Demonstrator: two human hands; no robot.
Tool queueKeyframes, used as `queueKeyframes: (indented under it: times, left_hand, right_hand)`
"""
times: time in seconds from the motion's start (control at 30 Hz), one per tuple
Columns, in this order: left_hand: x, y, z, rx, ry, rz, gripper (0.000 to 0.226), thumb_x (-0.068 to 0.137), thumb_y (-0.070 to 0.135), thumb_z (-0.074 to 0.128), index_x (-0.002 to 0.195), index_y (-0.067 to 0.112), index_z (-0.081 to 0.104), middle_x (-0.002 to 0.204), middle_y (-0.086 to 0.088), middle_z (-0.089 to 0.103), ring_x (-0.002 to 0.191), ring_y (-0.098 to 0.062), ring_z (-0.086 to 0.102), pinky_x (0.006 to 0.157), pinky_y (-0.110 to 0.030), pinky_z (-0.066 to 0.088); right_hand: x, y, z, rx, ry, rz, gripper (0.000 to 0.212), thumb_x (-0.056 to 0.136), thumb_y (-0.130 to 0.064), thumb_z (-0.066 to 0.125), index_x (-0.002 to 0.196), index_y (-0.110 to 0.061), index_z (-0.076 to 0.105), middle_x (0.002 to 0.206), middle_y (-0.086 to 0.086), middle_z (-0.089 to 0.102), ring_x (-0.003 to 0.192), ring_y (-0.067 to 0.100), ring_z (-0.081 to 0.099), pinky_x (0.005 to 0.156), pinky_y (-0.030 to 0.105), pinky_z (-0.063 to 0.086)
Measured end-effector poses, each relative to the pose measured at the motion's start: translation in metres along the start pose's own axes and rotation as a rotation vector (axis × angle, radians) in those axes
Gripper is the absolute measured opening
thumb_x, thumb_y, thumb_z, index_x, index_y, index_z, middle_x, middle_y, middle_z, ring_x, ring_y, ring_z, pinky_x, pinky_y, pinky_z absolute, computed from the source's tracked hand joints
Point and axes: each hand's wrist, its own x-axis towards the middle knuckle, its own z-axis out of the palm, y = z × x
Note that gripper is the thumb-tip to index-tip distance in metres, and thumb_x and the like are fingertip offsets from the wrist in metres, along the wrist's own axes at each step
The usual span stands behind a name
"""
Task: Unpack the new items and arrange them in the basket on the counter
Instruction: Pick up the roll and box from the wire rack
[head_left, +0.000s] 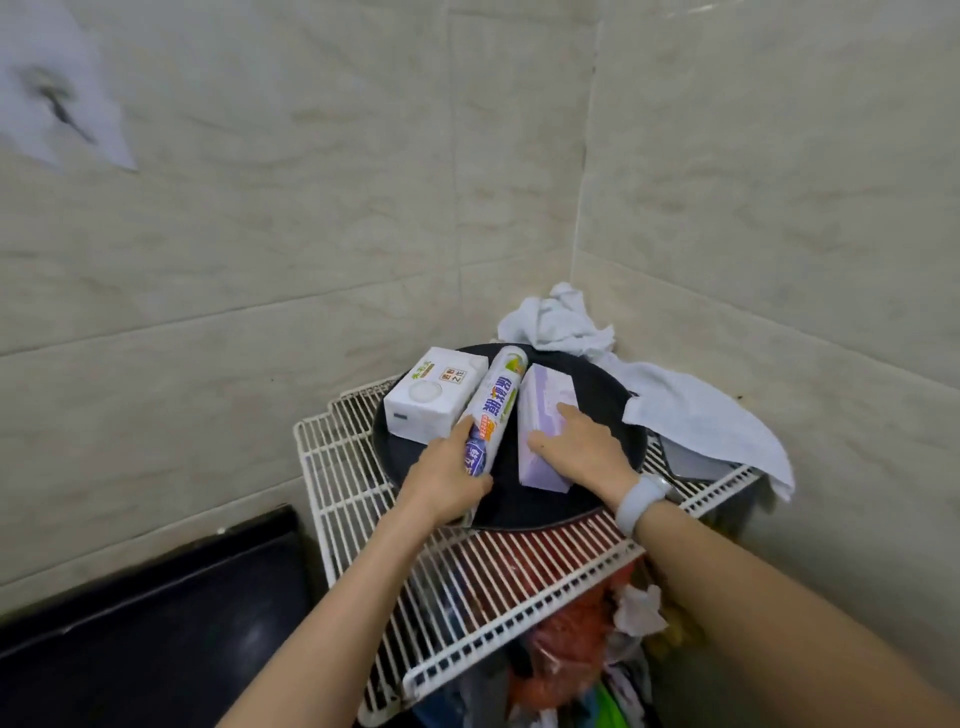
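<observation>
A round black tray (602, 387) rests on a white wire rack (467, 582) in the wall corner. Three items lie side by side in it. At the left is a white box (434, 397). In the middle lies a white roll with blue and orange print (496, 400), and my left hand (447, 473) grips its near end. At the right is a pale purple box (545, 410); my right hand (582, 449) rests flat on its near half, fingers spread. A grey band is on my right wrist.
A crumpled white cloth (675, 395) lies behind and right of the tray, draped over the rack edge. Below the rack are bags and colourful clutter (582, 639). A black surface (156, 613) sits to the lower left. Tiled walls close in on both sides.
</observation>
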Motion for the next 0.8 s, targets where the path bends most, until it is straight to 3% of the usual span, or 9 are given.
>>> queueKeyframes:
  times: [0.1,0.2,0.3,0.37,0.43,0.6,0.7,0.8]
  left_hand:
    - [-0.016,0.006,-0.004,-0.033,0.084,0.005,0.08,0.076,0.022,0.065,0.144,0.023,0.023,0.138,-0.006,0.048,0.116,-0.022,0.052,0.096,-0.033,0.043]
    - [-0.038,0.01,-0.013,-0.159,0.226,0.043,0.076,0.076,0.019,0.067,0.141,0.026,0.03,0.134,0.0,0.052,0.108,-0.014,0.055,0.091,-0.025,0.042]
    - [-0.068,0.009,-0.023,-0.32,0.378,0.07,0.075,0.074,0.011,0.069,0.139,0.027,0.034,0.128,0.005,0.055,0.099,-0.001,0.06,0.087,-0.023,0.048]
    - [-0.092,0.004,-0.029,-0.386,0.49,0.059,0.074,0.075,0.01,0.069,0.138,0.028,0.036,0.122,0.011,0.056,0.088,0.014,0.059,0.074,-0.008,0.048]
    - [-0.119,-0.007,-0.035,-0.434,0.606,0.02,0.073,0.076,0.01,0.069,0.138,0.029,0.036,0.12,0.014,0.056,0.086,0.018,0.058,0.069,-0.001,0.045]
    - [-0.198,-0.061,-0.047,-0.502,0.852,-0.172,0.07,0.077,0.015,0.068,0.136,0.036,0.036,0.12,0.011,0.059,0.095,0.002,0.061,0.085,-0.03,0.052]
    - [-0.249,-0.115,-0.044,-0.499,0.935,-0.317,0.072,0.077,0.016,0.068,0.137,0.037,0.034,0.124,0.009,0.056,0.097,0.0,0.061,0.079,-0.023,0.051]
    - [-0.301,-0.173,-0.031,-0.474,0.976,-0.486,0.074,0.076,0.016,0.067,0.138,0.037,0.031,0.125,0.008,0.053,0.096,-0.001,0.06,0.068,-0.011,0.048]
  right_hand:
    - [-0.003,0.016,-0.028,0.254,0.074,-0.031,0.051,0.078,-0.048,0.048,0.12,-0.019,0.049,0.138,0.013,0.048,0.123,0.032,0.045,0.094,0.036,0.037]
    - [-0.014,0.026,-0.044,0.459,0.183,-0.102,0.05,0.084,-0.036,0.047,0.129,-0.016,0.046,0.137,0.01,0.049,0.121,0.029,0.046,0.085,0.031,0.032]
    - [-0.034,0.019,-0.048,0.599,0.201,-0.234,0.05,0.085,-0.031,0.048,0.134,-0.021,0.04,0.138,0.007,0.048,0.12,0.021,0.046,0.086,0.027,0.034]
    - [-0.052,0.004,-0.044,0.651,0.137,-0.328,0.053,0.086,-0.031,0.049,0.137,-0.022,0.035,0.14,0.004,0.045,0.12,0.017,0.045,0.087,0.027,0.037]
    - [-0.071,-0.015,-0.032,0.666,0.039,-0.437,0.054,0.087,-0.034,0.049,0.138,-0.024,0.033,0.142,0.001,0.042,0.118,0.01,0.042,0.091,0.027,0.038]
    - [-0.128,-0.082,0.028,0.596,-0.2,-0.628,0.056,0.085,-0.033,0.052,0.137,-0.022,0.035,0.144,0.001,0.04,0.129,0.016,0.039,0.104,0.032,0.033]
    - [-0.168,-0.124,0.086,0.509,-0.271,-0.687,0.055,0.082,-0.033,0.054,0.134,-0.02,0.04,0.14,0.004,0.045,0.127,0.021,0.043,0.104,0.033,0.033]
    - [-0.207,-0.15,0.157,0.393,-0.414,-0.674,0.054,0.081,-0.037,0.052,0.132,-0.023,0.042,0.134,0.008,0.05,0.119,0.027,0.049,0.095,0.036,0.039]
